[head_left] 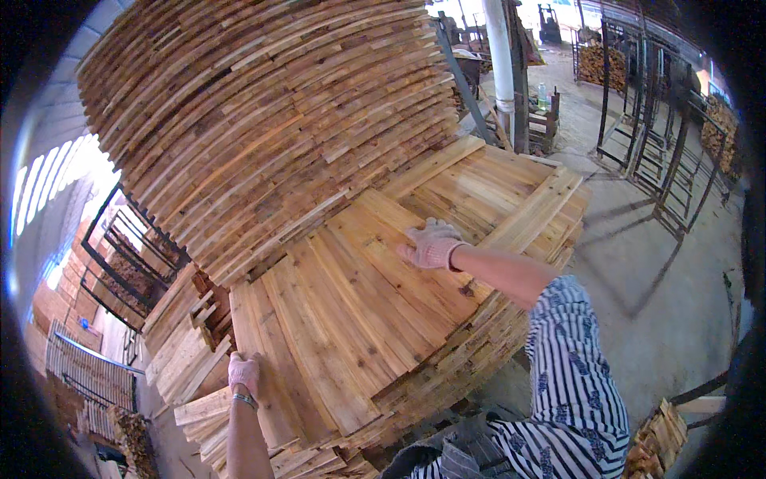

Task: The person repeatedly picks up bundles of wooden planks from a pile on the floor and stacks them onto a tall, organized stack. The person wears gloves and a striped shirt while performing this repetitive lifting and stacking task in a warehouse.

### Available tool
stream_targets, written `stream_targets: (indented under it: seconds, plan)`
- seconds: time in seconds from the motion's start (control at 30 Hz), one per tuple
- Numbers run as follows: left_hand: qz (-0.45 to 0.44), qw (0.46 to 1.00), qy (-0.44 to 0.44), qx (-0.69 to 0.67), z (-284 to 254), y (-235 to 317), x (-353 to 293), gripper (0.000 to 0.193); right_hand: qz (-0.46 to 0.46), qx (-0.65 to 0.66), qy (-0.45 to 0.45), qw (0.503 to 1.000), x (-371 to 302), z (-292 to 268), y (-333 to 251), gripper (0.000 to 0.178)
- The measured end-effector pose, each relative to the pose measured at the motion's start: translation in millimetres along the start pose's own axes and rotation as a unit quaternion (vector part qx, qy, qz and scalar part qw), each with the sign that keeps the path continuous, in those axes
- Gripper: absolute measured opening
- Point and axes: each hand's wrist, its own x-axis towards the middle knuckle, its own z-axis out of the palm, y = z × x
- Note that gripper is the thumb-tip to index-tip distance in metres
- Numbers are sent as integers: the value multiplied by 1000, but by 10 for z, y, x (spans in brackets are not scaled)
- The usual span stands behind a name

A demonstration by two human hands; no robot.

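A layer of planed wooden boards lies side by side on top of a waist-high stack in front of me. My left hand, in a pale pink knit glove, is at the left edge of this layer, its fingers curled round the side of the outermost board. The undersides of those fingers are hidden. Farther right, my right hand wears a matching glove and rests on the boards with fingers apart, holding nothing. Beside it, a loose board lies across the right part of the stack.
Behind the layer rises a tall stack of board ends. More boards lie at the left, near a black metal frame. Black rack frames stand on the concrete floor at the right, past a white post. Scrap wood sits lower right.
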Motion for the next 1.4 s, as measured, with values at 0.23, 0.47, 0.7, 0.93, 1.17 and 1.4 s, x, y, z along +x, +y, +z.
stream_targets:
  seconds: [0.23, 0.47, 0.7, 0.93, 1.17, 1.4]
  plan:
    - [240, 833, -67, 495, 43, -490, 410, 32, 14, -27, -42, 999, -14, -108, -403, 68]
    - [254, 950, -24, 178, 63, 81, -859, 77, -151, -39, 69, 985, -390, 111, -309, 59]
    - [442, 874, 64, 191, 71, 107, -2514, 87, -422, -44, 205, 882, -1860, 79, -483, 57]
    - [439, 869, 87, 213, 185, 209, -2122, 81, -437, -18, 268, 858, -1366, 469, -575, 64]
    - [413, 892, 180, 31, -22, 7, -2158, 60, -443, -57, 260, 856, -1450, 334, -394, 64]
    - [-36, 997, -70, 23, -318, -178, -1146, 67, -472, -28, 257, 843, -1364, 567, -291, 66]
